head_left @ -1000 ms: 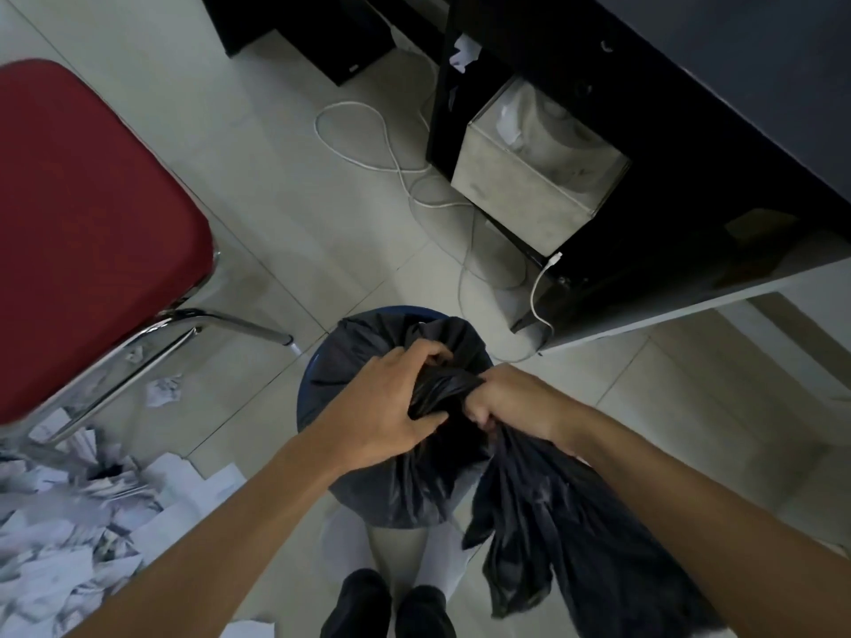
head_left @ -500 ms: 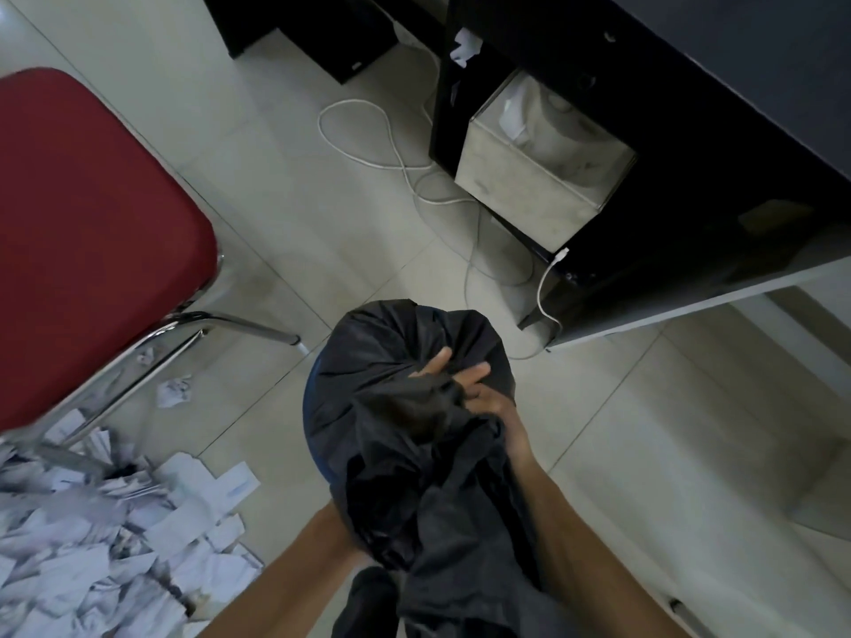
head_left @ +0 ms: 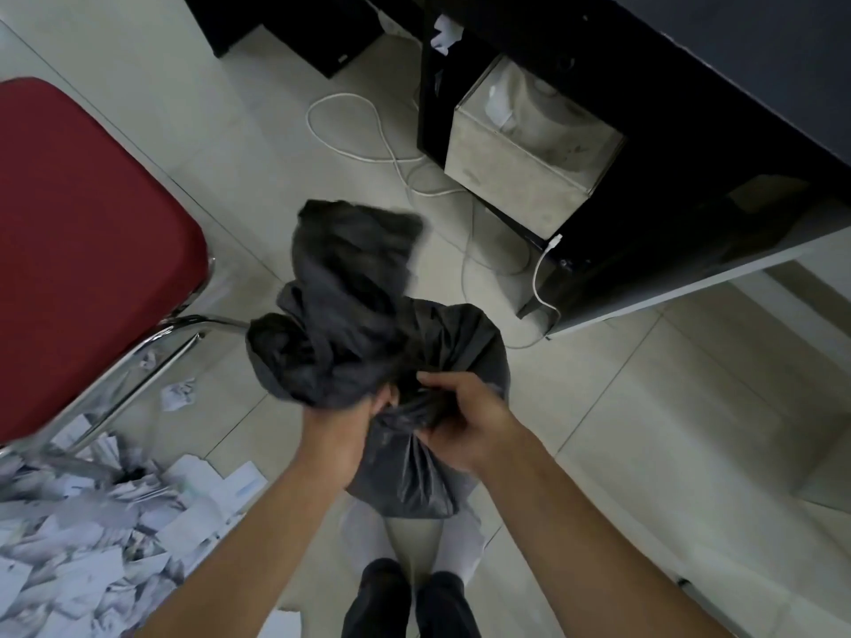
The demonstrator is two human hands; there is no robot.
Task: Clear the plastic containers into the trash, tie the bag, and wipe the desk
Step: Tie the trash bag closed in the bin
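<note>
The black trash bag (head_left: pixel 456 343) hangs in the middle of the frame, above the tiled floor (head_left: pixel 644 407) and in front of the person's dark shoes (head_left: pixel 410 600). Its plastic is gathered into a bunched neck between the two hands. The right hand (head_left: pixel 465 421) has its fingers and thumb curled tight around this neck from the right side. The left hand (head_left: pixel 338 435) is just beside it, touching the same bunch. Its fingers are bent into the plastic and mostly covered by it, so it grips the bag, though how the fingers lie cannot be told. From the left hand, the loose top of the bag stands up and to the left as a blurred flap, reaching toward the upper middle of the frame. The closed lower part of the bag sags below the hands. On the left of the frame is a red chair seat (head_left: pixel 83 250) on a shiny metal frame (head_left: pixel 152 356). A heap of white paper scraps (head_left: pixel 83 536) lies under it in the lower left. In the upper right stands a dark desk (head_left: pixel 690 108) with a dusty grey box (head_left: pixel 529 149) beneath it. A white cable (head_left: pixel 368 131) loops across the floor near the box.
</note>
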